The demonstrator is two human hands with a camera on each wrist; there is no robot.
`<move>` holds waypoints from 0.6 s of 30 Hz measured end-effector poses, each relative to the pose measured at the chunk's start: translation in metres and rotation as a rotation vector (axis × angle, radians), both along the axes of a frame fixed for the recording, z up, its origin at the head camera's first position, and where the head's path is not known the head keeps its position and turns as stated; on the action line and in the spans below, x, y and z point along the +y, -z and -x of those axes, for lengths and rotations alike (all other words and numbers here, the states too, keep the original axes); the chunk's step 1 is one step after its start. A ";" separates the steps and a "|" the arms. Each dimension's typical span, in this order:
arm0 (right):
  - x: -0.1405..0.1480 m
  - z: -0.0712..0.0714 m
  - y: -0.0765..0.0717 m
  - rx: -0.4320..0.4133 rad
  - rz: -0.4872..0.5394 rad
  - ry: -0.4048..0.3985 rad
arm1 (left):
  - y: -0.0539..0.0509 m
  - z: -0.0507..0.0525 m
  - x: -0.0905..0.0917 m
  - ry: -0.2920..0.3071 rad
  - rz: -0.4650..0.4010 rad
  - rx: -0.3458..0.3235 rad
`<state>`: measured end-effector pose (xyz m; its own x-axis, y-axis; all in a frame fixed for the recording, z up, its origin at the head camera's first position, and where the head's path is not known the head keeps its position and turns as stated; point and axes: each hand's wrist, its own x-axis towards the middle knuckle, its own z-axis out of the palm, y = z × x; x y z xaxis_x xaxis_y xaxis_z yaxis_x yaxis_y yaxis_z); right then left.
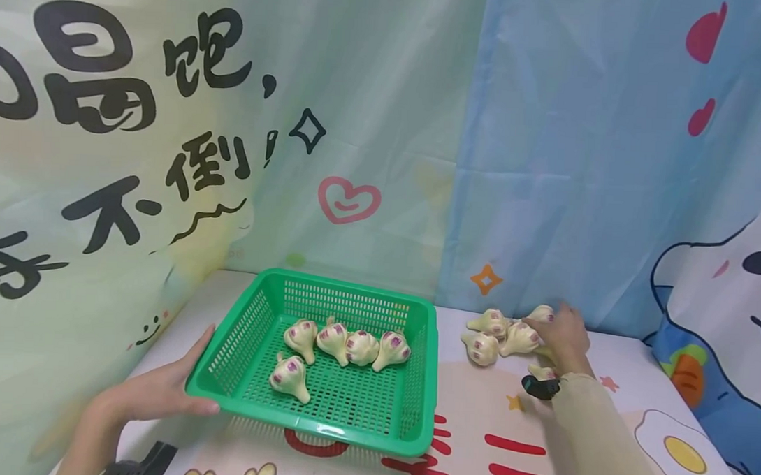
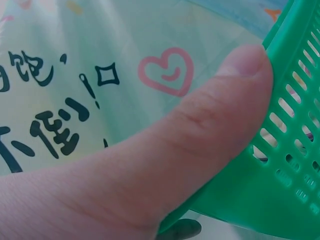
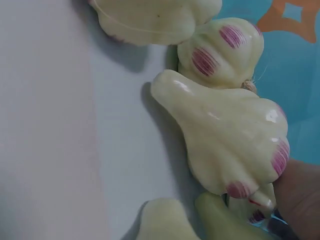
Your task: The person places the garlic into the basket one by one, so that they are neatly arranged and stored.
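Note:
My left hand (image 1: 155, 390) grips the left side of a green plastic basket (image 1: 435, 379), its thumb (image 2: 210, 115) against the outer wall in the left wrist view. Inside the basket lie several garlic bulbs (image 1: 362, 348), cream with purple marks. My right hand (image 1: 564, 338) reaches into a pile of garlic bulbs (image 1: 480, 348) right of the basket. It is at a bulb at the back of the pile (image 1: 543, 314); its fingertips are hidden, so I cannot tell whether it pinches that bulb. In the right wrist view, a large bulb (image 3: 230, 135) partly covers the one beside the hand.
The table (image 1: 476, 394) has a printed cover with red strokes and a fried egg (image 1: 684, 451). A printed cloth (image 1: 359, 125) hangs right behind the basket and the pile. One bulb (image 1: 542, 372) lies by the right wrist, partly hidden by the wrist camera (image 1: 541, 388).

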<state>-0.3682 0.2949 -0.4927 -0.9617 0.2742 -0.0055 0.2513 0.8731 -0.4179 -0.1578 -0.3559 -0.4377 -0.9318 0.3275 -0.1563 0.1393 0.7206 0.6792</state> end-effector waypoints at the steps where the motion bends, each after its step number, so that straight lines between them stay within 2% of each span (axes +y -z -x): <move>1: 0.000 0.001 -0.001 0.000 -0.005 -0.003 | 0.001 -0.001 0.000 -0.001 0.002 0.007; 6: 0.000 0.001 -0.008 -0.027 -0.040 -0.066 | 0.002 -0.003 -0.001 0.003 -0.003 0.039; 12: 0.001 0.003 -0.018 -0.083 -0.059 -0.175 | 0.000 -0.003 -0.001 0.007 -0.006 0.035; 18: 0.003 0.009 -0.023 -0.129 -0.071 -0.227 | -0.001 -0.004 -0.001 0.011 -0.016 0.043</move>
<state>-0.3768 0.2975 -0.4694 -0.9912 0.0552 -0.1201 0.0924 0.9390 -0.3312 -0.1541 -0.3568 -0.4363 -0.9339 0.3400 -0.1109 0.1766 0.7080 0.6838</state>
